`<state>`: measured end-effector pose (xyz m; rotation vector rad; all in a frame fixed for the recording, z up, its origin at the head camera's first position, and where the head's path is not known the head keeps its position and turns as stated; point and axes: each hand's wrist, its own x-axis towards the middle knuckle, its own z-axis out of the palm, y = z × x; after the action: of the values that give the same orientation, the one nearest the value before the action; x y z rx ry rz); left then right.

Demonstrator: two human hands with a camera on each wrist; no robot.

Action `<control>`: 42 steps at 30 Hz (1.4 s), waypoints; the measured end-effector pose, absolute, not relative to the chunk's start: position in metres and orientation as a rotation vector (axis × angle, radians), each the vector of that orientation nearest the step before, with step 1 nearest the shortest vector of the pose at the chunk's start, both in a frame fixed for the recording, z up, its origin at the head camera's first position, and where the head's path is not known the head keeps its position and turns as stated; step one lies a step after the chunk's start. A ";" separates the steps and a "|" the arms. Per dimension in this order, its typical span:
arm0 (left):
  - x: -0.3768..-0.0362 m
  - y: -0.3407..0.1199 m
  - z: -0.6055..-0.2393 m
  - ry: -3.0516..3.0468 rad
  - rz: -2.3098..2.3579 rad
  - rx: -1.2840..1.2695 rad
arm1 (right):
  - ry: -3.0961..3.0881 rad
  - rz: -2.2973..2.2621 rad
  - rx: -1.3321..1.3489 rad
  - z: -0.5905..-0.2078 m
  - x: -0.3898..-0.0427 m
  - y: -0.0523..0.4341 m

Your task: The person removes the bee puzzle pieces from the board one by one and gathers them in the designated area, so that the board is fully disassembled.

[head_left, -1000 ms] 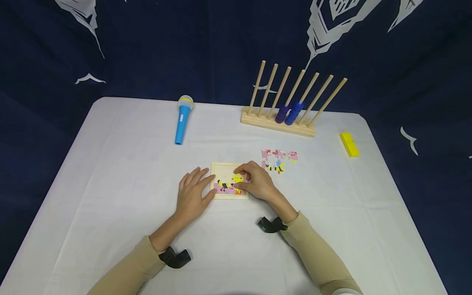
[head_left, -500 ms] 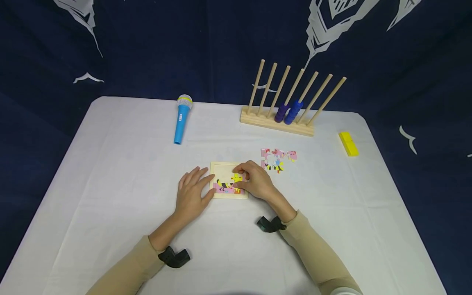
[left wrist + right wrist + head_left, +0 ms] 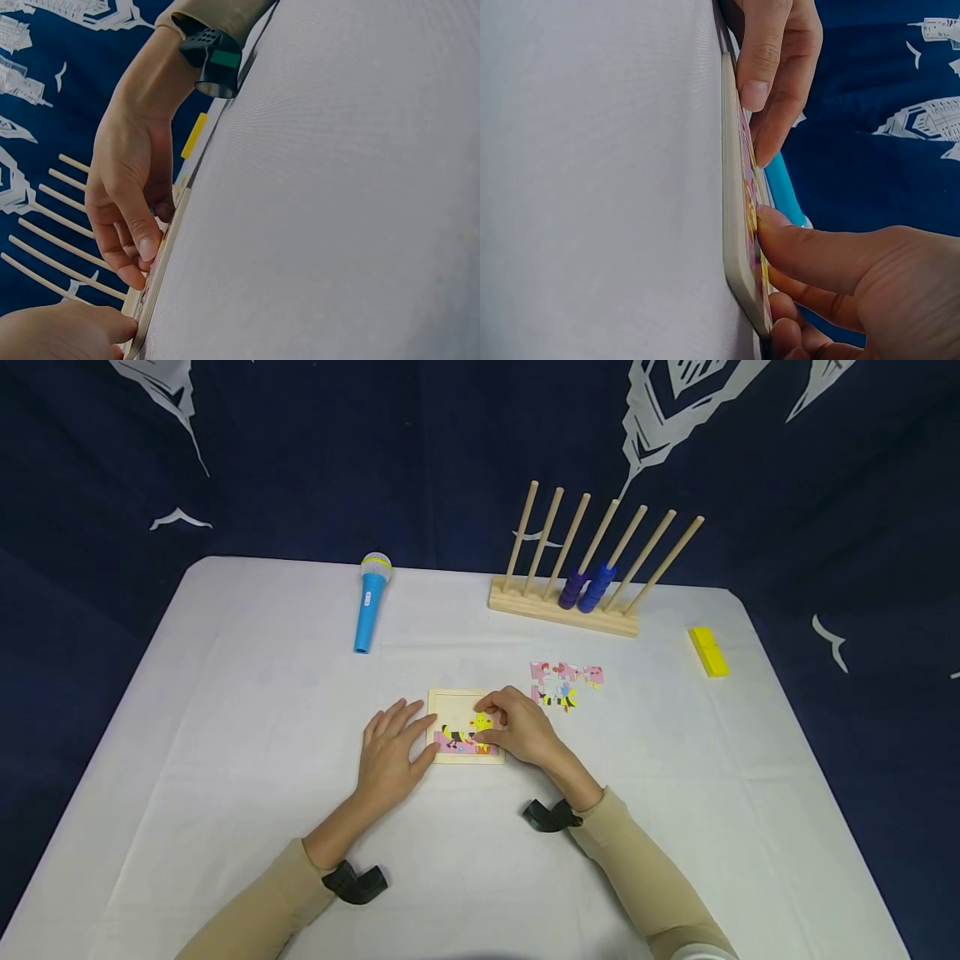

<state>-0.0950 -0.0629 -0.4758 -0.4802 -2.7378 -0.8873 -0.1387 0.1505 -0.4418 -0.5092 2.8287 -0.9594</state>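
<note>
A small wooden puzzle tray (image 3: 453, 759) lies mid-table, its lower part filled with pink, yellow and black pieces. My left hand (image 3: 392, 762) rests at the tray's left edge, fingers spread, thumb and index fingertip touching the frame. At the tray's right side, my right hand (image 3: 522, 727) has thumb and index finger curled about a yellow giraffe puzzle piece (image 3: 481, 722), partly covered by the fingers. The right wrist view shows the right thumb on the picture surface (image 3: 748, 196), low over the tray. Loose puzzle pieces (image 3: 567, 675) lie to the right, beyond the right hand.
A blue toy microphone (image 3: 367, 610) lies at the back left. Behind the tray, a wooden peg rack (image 3: 562, 615) holds purple and blue rings on two pegs. A yellow block (image 3: 708, 652) lies at the right on the white-covered table (image 3: 247, 710).
The view shifts very slightly. Both hands stay at the tray almost unmoved, with only tiny shifts of the right fingers at the giraffe piece.
</note>
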 end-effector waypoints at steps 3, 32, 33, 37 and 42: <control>-0.095 -0.063 -0.476 -2.733 -0.891 -0.483 | 2.829 -0.959 -0.501 -0.442 -0.139 0.151; -0.095 -0.063 -0.473 -2.732 -0.889 -0.478 | 2.808 -0.942 -0.538 -0.438 -0.139 0.150; -0.095 -0.063 -0.473 -2.733 -0.890 -0.479 | 2.808 -0.945 -0.537 -0.438 -0.139 0.150; -0.095 -0.063 -0.474 -2.740 -0.883 -0.478 | 2.814 -0.955 -0.538 -0.439 -0.138 0.151; -0.094 -0.063 -0.476 -2.751 -0.874 -0.473 | 2.810 -0.982 -0.557 -0.441 -0.138 0.151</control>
<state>-0.0941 -0.0629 -0.4759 -0.4733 -2.7509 -0.8741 -0.1381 0.1513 -0.4408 -0.5567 2.8099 -0.9825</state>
